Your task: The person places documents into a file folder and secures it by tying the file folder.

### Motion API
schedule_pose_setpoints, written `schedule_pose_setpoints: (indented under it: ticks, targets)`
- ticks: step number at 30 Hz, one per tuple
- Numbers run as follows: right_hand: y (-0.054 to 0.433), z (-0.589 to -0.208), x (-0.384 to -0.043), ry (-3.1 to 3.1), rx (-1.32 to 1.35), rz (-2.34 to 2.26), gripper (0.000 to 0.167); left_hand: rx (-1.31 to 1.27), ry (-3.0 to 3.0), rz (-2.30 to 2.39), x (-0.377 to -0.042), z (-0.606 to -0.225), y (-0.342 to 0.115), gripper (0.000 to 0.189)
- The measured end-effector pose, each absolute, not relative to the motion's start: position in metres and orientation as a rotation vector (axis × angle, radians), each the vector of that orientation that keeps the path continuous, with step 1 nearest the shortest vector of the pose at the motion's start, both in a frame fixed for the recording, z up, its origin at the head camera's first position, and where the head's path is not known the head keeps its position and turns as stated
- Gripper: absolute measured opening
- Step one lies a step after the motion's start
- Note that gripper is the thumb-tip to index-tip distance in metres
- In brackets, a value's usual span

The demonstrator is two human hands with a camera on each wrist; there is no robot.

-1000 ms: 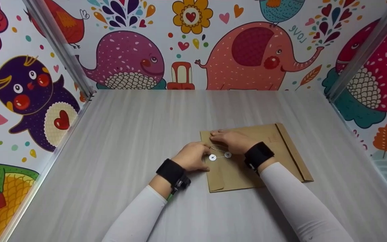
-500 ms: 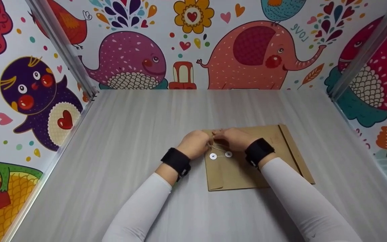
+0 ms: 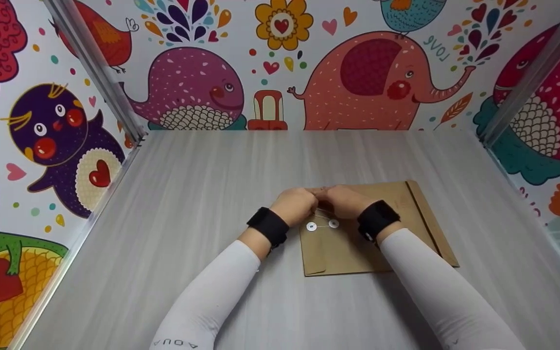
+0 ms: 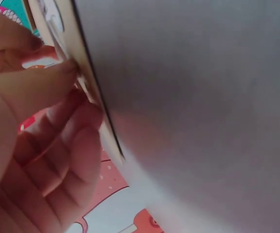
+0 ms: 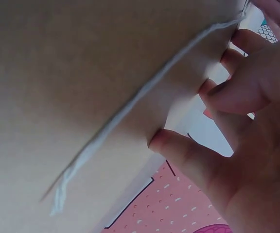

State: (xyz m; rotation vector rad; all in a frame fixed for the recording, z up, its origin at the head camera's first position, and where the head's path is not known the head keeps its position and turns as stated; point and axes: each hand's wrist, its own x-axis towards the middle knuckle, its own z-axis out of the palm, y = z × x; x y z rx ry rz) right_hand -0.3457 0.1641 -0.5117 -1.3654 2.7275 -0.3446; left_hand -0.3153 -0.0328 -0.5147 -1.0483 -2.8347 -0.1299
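A brown kraft envelope (image 3: 353, 253) lies flat on the table with two white round buttons (image 3: 311, 226) near its left side, a thin white string (image 5: 130, 104) running by them. My left hand (image 3: 294, 206) is at the envelope's upper left corner; its thumb and forefinger pinch the string beside the paper in the left wrist view. One frayed string end lies loose on the paper in the right wrist view, while the other part runs towards the left fingers. My right hand (image 3: 345, 201) rests on the envelope's top, its spread fingertips (image 5: 157, 138) pressing the paper near its edge.
The pale wood-grain table (image 3: 202, 184) reaches back to a wall printed with cartoon animals (image 3: 358, 82). Metal posts (image 3: 97, 68) stand at the back corners. A darker folded strip (image 3: 433, 223) runs along the envelope's right end.
The left hand has moved up and right from beside the buttons to the envelope's upper left corner, meeting the right hand. The right hand has shifted only slightly; the envelope stays in place.
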Motion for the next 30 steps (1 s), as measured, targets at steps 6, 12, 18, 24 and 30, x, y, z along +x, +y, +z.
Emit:
schedule_pose_setpoints:
  ticks: [6, 12, 18, 24, 30]
  targets:
    - [0.163, -0.513, -0.346, 2.746, -1.368, -0.314, 0.047, -1.028, -2.862, 0.09, -0.312, -0.517, -0.029, 0.017]
    - [0.161, -0.513, -0.343, 2.737, -1.294, -0.281, 0.053, -1.066, -2.965, 0.146, -0.308, -0.515, -0.035, 0.018]
    - [0.16, -0.512, -0.341, 2.722, -1.177, -0.275, 0.06, -1.044, -2.99, 0.209, -0.303, -0.513, -0.047, 0.018]
    - [0.16, -0.512, -0.34, 2.72, -1.146, -0.268, 0.065, -1.068, -2.965, 0.21, -0.295, -0.513, -0.053, 0.012]
    - [0.16, -0.511, -0.338, 2.748, -1.12, -0.276, 0.062, -1.025, -2.979, 0.18, -0.292, -0.513, -0.059, 0.013]
